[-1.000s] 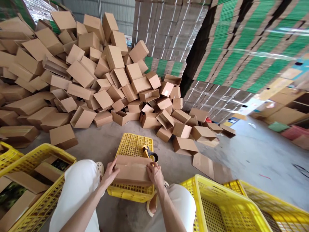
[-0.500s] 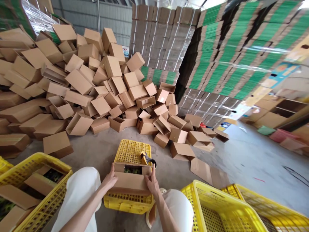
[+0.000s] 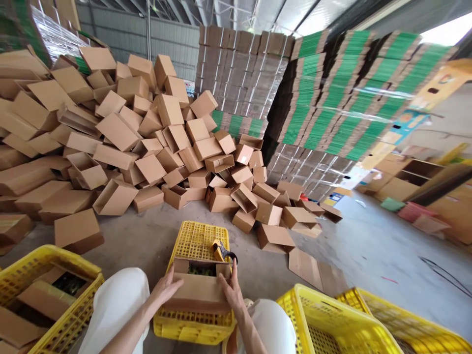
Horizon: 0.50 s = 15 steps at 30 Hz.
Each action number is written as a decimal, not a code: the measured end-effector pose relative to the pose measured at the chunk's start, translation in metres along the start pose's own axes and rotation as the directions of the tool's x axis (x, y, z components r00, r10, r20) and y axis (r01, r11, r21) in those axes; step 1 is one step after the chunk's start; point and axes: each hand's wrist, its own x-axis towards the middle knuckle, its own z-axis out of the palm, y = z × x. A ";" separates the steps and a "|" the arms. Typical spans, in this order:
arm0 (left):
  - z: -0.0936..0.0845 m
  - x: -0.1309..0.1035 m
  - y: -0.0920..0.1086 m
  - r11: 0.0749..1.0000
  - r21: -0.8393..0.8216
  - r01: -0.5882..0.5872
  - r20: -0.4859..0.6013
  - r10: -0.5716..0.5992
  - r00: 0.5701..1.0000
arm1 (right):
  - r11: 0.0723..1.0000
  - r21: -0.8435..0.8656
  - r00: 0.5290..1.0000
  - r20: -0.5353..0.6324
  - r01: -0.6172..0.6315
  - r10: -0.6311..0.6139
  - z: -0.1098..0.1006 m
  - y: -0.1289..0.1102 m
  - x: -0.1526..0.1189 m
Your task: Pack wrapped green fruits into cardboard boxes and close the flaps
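Evidently the whole arrangement hangs on one line: the small cardboard carton (image 3: 199, 291) lies crosswise between the two hands, its long axis running from the left hand (image 3: 164, 289) to the right hand (image 3: 231, 291). Neither hand is nearer; each is clamped on its own end, thumb laid inward over the broad near panel, fingers along the end. Right index finger points up and away at the far corner. Carton rests on the upturned yellow plastic crate (image 3: 186, 333), below both hands, crate's length running away from the body, so carton and crate cross roughly at right angles. Opening faces up on the side beyond the thumbs; dark greenish contents (image 3: 202, 268) show inside, too small to identify. Just beyond the right fingertips, a yellow-and-black tape dispenser (image 3: 218, 250) lies on the crate, its dark ring toward that hand; cannot tell whether finger and ring touch. Dispenser is well apart from the left hand, across the carton. Outward of the left hand, past the white-trousered left knee (image 3: 120, 300), another yellow crate (image 3: 55, 251) holds similar cartons (image 3: 46, 299).
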 end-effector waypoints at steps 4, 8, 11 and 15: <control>0.005 0.005 0.001 0.988 -0.151 0.036 -0.051 -0.044 0.998 | 0.998 0.007 0.993 -0.101 -0.059 0.059 -0.005 -0.006 0.004; 0.001 0.004 0.004 0.949 -0.296 0.106 -0.091 -0.138 0.986 | 0.935 0.236 0.959 -0.043 -0.263 0.281 -0.016 -0.008 0.006; -0.005 -0.006 0.008 0.910 -0.402 0.105 -0.068 -0.144 0.987 | 0.881 0.256 0.912 0.213 -0.399 0.351 -0.020 -0.010 -0.001; -0.010 -0.015 0.018 0.919 -0.392 0.028 0.068 -0.001 0.998 | 0.979 -0.073 0.965 0.169 -0.190 0.200 -0.022 -0.017 -0.012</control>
